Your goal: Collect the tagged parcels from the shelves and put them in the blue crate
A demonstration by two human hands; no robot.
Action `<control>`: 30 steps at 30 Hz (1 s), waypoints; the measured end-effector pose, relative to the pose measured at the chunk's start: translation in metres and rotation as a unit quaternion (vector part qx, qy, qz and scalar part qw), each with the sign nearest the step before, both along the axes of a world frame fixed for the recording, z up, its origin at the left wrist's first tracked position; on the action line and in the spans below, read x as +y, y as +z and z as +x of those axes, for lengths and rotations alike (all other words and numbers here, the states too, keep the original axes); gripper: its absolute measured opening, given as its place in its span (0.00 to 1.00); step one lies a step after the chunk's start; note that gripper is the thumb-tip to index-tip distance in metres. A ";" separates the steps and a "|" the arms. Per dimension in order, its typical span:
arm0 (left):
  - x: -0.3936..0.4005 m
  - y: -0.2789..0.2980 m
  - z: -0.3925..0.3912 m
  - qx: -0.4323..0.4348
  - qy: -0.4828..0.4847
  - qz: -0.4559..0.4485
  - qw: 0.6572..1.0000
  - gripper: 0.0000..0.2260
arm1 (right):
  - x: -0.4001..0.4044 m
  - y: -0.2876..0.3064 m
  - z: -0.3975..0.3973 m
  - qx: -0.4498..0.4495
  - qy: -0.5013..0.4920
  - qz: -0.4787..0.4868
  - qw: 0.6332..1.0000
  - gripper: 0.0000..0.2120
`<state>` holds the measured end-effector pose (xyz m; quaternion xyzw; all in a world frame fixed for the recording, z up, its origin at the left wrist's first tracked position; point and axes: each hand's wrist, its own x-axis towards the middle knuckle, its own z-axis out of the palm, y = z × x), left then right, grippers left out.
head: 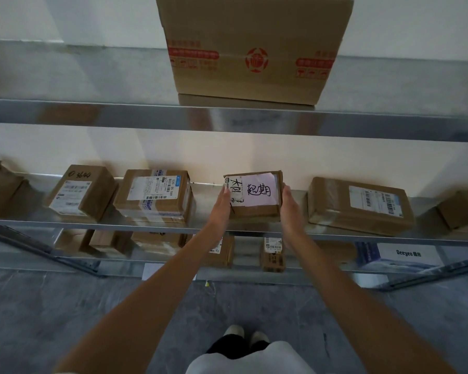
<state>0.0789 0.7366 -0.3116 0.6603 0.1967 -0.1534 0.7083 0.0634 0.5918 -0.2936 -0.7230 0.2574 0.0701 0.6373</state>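
Observation:
A small brown cardboard parcel [254, 194] with a pink handwritten tag taped on top sits on the middle metal shelf [119, 225], near its front edge. My left hand [223, 205] grips its left side. My right hand [291, 206] grips its right side. Both arms reach forward from below. The fingers behind the parcel are hidden. No blue crate is in view.
Other brown parcels [154, 197] with printed labels line the same shelf on both sides. A large carton [251, 47] stands on the shelf above. The bottom shelf holds small boxes [273, 253] and a blue-white box [397, 256]. Grey floor and my shoes lie below.

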 end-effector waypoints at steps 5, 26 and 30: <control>-0.011 -0.001 -0.008 -0.034 0.011 -0.049 0.998 0.25 | 0.000 -0.005 -0.014 -0.026 -0.049 0.065 0.996 0.28; -0.199 0.002 -0.087 -0.043 -0.208 -0.017 0.977 0.22 | -0.157 -0.022 -0.152 -0.112 -0.319 0.123 0.933 0.21; -0.268 0.003 -0.135 -0.037 -0.260 -0.011 0.965 0.19 | -0.218 -0.026 -0.209 -0.094 -0.375 0.104 0.916 0.25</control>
